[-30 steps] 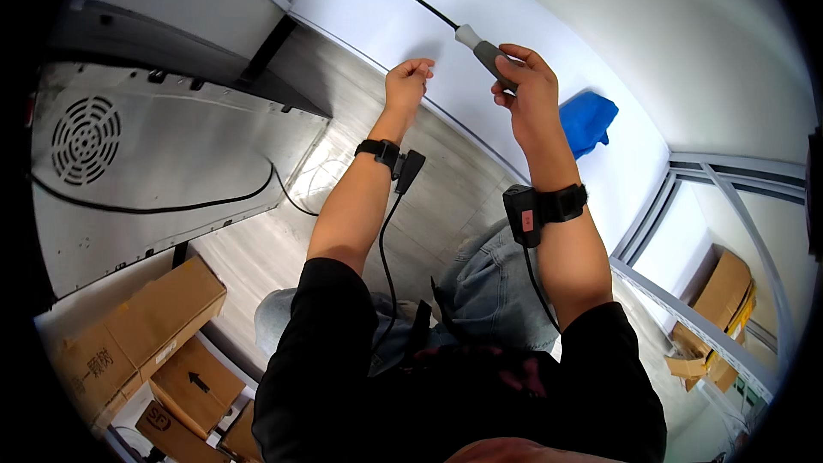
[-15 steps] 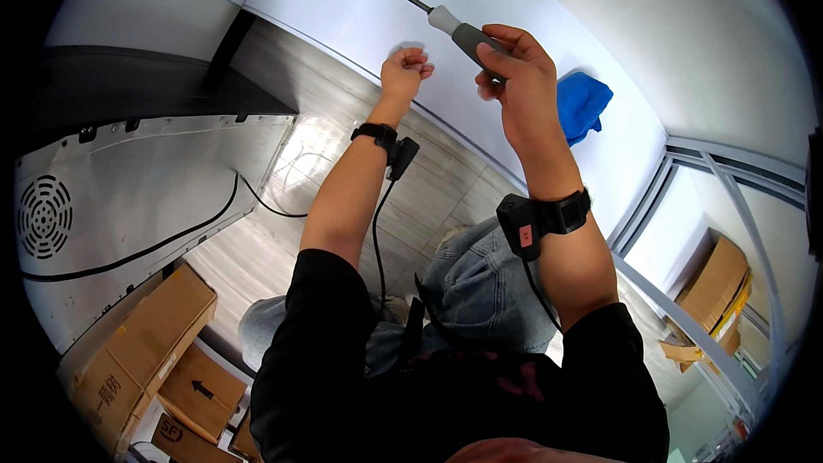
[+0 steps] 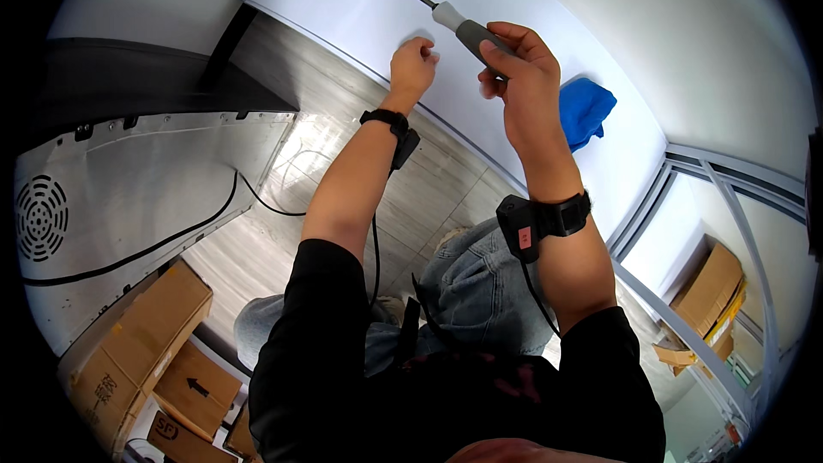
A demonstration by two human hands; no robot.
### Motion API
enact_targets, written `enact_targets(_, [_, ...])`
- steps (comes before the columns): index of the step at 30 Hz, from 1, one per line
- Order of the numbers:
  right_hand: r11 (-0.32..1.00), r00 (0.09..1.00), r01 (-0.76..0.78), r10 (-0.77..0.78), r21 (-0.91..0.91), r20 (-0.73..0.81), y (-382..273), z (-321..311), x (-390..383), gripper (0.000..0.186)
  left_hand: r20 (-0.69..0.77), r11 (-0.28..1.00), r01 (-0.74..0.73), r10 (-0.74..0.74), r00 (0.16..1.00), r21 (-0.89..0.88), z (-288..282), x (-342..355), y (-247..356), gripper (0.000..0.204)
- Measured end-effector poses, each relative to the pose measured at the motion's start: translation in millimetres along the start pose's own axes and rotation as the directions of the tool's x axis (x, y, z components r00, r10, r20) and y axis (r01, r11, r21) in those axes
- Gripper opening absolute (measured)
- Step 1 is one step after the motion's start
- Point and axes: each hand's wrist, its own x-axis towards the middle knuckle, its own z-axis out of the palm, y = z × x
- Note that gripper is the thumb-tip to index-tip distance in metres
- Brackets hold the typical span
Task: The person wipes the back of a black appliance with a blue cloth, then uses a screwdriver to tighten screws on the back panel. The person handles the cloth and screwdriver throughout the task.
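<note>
A screwdriver (image 3: pixel 448 17) with a grey handle, a pale collar and a dark shaft is gripped in my right hand (image 3: pixel 530 77). Its tip points up and to the left above the white tabletop (image 3: pixel 343 9). My left hand (image 3: pixel 415 64) is over the table's near edge, apart from the screwdriver. Its fingers are curled in, and whatever they may hold is hidden. Just right of my right wrist, a crumpled blue cloth or bag (image 3: pixel 586 110) lies on the table.
Left of me stands a metal cabinet (image 3: pixel 146 180) with a round vent and a black cable (image 3: pixel 171 250). Cardboard boxes (image 3: pixel 141 334) are stacked at the lower left. A metal frame (image 3: pixel 677 313) and another cardboard box (image 3: pixel 710 287) are on the right.
My left hand has moved slightly up and turned, so its knuckles now face up and its fingers show less. My right hand and the screwdriver have barely shifted.
</note>
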Motion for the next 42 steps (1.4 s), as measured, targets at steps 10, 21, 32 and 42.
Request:
enact_targets(10, [1.0, 1.0, -0.017, 0.017, 0.005, 0.015, 0, 29, -10, 0.026, 0.104, 0.854, 0.171, -0.137, 0.985, -0.492, -60, -55, -15, 0.015])
enact_targets(21, [0.995, 0.936, -0.099, 0.085, 0.025, 0.341, 11, 108, -81, 0.019, 0.03, 0.389, 0.095, -0.168, 0.985, -0.916, -291, -70, 71, 0.041])
enact_targets(32, [0.994, 0.87, 0.071, -0.101, 0.08, 0.483, 24, 151, -129, 0.019, -0.223, 0.407, -0.141, -0.164, 0.961, -0.902, -358, -87, 95, 0.028])
enact_targets(42, [0.994, 0.859, 0.056, -0.093, 0.089, 0.503, 30, 163, -141, 0.019, -0.239, 0.378, -0.149, -0.204, 0.949, -0.914, -369, -90, 89, 0.026])
